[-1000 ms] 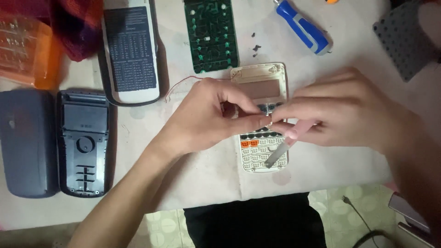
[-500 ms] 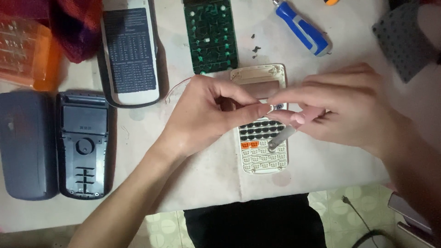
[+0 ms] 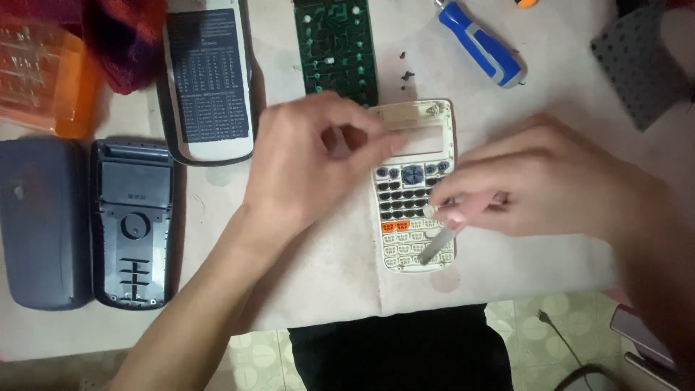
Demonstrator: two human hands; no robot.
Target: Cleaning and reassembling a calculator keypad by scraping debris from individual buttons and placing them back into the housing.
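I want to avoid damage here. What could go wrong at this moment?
The tweezers in the right hand hover over the calculator front; a slip might scratch or dislodge its keys. The tiny black screws lie loose beside the green circuit board, so a sweep of the left hand could scatter them.

A cream calculator front panel (image 3: 414, 190) lies on the white table (image 3: 536, 268). The left hand (image 3: 311, 163) hovers over the panel's top left, fingers pinched. The right hand (image 3: 550, 181) holds a slim metal tool (image 3: 436, 245) over its lower keys. Above the panel lies a green circuit board (image 3: 337, 47); to its upper right, a blue screwdriver (image 3: 479, 42).
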